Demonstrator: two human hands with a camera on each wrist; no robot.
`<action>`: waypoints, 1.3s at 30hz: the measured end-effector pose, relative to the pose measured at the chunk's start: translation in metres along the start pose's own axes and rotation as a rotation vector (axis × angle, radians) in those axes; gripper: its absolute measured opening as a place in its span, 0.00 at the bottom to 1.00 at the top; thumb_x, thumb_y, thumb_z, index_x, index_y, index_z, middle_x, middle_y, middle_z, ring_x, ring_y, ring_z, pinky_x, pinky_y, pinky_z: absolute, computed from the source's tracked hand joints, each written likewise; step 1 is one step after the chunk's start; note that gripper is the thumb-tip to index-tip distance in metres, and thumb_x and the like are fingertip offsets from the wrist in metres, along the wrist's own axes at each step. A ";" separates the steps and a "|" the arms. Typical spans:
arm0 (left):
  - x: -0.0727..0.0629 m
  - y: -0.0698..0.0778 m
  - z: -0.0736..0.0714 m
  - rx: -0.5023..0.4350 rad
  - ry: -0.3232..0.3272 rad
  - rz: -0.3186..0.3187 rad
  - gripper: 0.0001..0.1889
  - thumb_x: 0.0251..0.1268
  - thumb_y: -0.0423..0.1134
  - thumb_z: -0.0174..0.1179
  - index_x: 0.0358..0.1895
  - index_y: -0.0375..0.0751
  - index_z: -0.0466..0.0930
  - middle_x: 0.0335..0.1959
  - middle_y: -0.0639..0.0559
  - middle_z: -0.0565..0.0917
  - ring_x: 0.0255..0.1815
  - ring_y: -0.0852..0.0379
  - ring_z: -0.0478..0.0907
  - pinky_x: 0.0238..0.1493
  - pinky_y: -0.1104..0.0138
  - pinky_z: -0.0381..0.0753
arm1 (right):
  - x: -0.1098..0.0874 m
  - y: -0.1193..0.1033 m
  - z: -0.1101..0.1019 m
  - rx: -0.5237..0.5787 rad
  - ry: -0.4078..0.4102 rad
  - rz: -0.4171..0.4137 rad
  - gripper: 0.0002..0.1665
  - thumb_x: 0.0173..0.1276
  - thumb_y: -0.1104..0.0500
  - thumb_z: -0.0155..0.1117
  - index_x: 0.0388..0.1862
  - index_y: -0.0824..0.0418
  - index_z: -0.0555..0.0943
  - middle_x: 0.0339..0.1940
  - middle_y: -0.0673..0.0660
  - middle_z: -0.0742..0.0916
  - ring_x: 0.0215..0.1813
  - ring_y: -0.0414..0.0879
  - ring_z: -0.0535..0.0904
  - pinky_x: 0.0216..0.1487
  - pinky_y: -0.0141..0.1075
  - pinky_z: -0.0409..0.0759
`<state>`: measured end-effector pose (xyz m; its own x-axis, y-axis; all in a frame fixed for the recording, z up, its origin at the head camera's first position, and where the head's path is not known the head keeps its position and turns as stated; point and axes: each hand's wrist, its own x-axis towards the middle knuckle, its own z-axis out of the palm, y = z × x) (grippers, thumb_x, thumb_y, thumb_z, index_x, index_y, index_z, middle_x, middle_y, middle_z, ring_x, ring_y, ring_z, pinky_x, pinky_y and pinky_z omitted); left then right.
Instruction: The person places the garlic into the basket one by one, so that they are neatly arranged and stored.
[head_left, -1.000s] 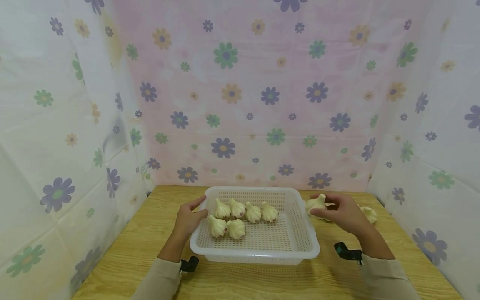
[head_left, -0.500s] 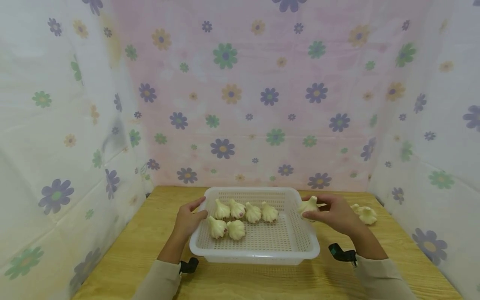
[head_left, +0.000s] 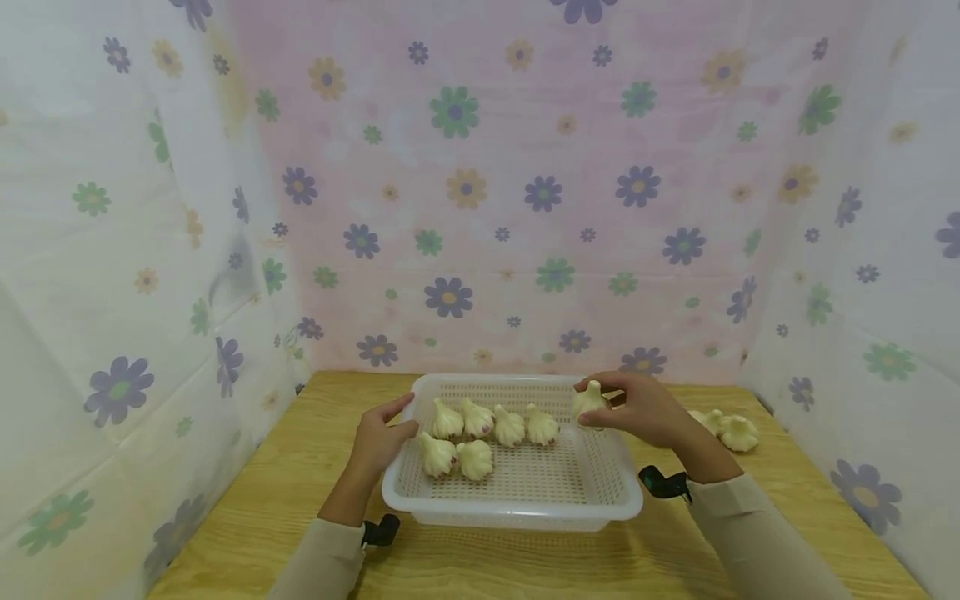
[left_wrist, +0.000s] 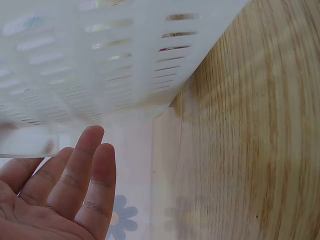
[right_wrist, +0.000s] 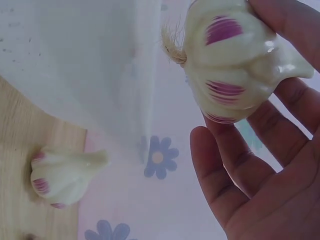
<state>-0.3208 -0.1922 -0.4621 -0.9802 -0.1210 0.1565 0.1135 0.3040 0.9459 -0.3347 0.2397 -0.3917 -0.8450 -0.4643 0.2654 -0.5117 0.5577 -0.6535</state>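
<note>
A white plastic basket with a slotted floor holds several garlic bulbs grouped on its left side. At the basket's left rim is my left hand, its thumb over the edge and its fingers outside. The left wrist view has these fingers along the basket's outer wall. With thumb and fingertips my right hand grips another garlic bulb over the basket's right rear corner, stem up. Purple streaks and a root tuft show on this held garlic bulb in the right wrist view.
Two garlic bulbs lie on the wooden table to the basket's right, partly behind my right forearm. Flower-patterned curtains enclose the table at the back and both sides. Each wrist wears a black camera.
My right hand has carried the garlic bulb leftward from outside the basket to over its right rear corner, uncovering bulbs on the table. The left hand stays at the rim.
</note>
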 end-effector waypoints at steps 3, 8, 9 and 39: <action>-0.001 0.000 0.000 -0.001 0.000 -0.008 0.33 0.58 0.33 0.62 0.72 0.47 0.77 0.76 0.39 0.71 0.54 0.45 0.86 0.45 0.53 0.90 | 0.011 -0.005 0.001 -0.031 -0.027 -0.027 0.27 0.60 0.38 0.77 0.59 0.37 0.84 0.65 0.52 0.83 0.56 0.50 0.84 0.52 0.43 0.87; 0.000 0.000 0.000 0.002 0.004 -0.007 0.33 0.58 0.33 0.62 0.71 0.47 0.78 0.75 0.39 0.72 0.54 0.44 0.87 0.46 0.53 0.90 | 0.026 -0.015 0.005 -0.054 -0.060 -0.070 0.26 0.59 0.39 0.78 0.57 0.38 0.85 0.45 0.50 0.85 0.44 0.49 0.80 0.52 0.43 0.86; 0.000 0.000 0.000 0.004 0.005 -0.005 0.33 0.57 0.33 0.62 0.71 0.47 0.78 0.75 0.39 0.72 0.54 0.44 0.87 0.46 0.53 0.90 | 0.029 -0.016 0.006 -0.045 -0.069 -0.071 0.25 0.59 0.40 0.78 0.56 0.38 0.85 0.41 0.52 0.83 0.41 0.51 0.79 0.51 0.43 0.86; 0.000 0.000 0.000 0.017 -0.020 -0.007 0.33 0.60 0.34 0.63 0.73 0.48 0.76 0.77 0.39 0.70 0.59 0.39 0.84 0.42 0.56 0.91 | 0.069 -0.032 0.068 -0.048 -0.308 -0.008 0.26 0.53 0.49 0.84 0.43 0.65 0.86 0.45 0.56 0.88 0.58 0.53 0.87 0.56 0.46 0.87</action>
<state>-0.3212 -0.1921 -0.4618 -0.9840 -0.1049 0.1438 0.1035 0.3194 0.9419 -0.3656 0.1429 -0.4007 -0.7577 -0.6514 0.0380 -0.5310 0.5816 -0.6163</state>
